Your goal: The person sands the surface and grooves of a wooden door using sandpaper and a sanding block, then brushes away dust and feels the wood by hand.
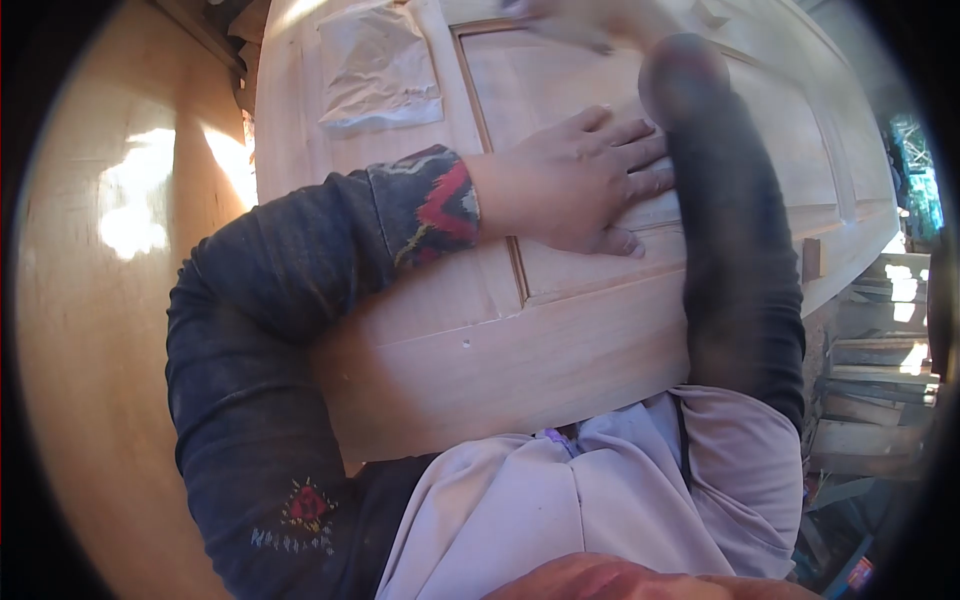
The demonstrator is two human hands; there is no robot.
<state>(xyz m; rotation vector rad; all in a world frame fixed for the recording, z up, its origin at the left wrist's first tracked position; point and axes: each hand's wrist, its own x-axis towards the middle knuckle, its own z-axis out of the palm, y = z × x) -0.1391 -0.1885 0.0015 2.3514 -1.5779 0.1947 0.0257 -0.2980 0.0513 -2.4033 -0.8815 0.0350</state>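
A pale wooden panelled door (430, 365) lies in front of me, with grooved mouldings framing its recessed panels. My left hand (585, 185) rests flat on it, fingers spread and pointing right, with nothing in its grasp. Farther up, at the top edge of the view, my right hand (610, 20) reaches left over the door. Motion smears its fingers, and I cannot make out whether anything is under them. Near the door's upper left lies a crumpled clear plastic bag (380, 70).
A tall smooth wooden board (95, 330) stands along the left, with bright sun patches on it. Stacked wood pieces (870, 375) lie at the right beyond the door. A small wooden block (811, 259) sits at the door's right side.
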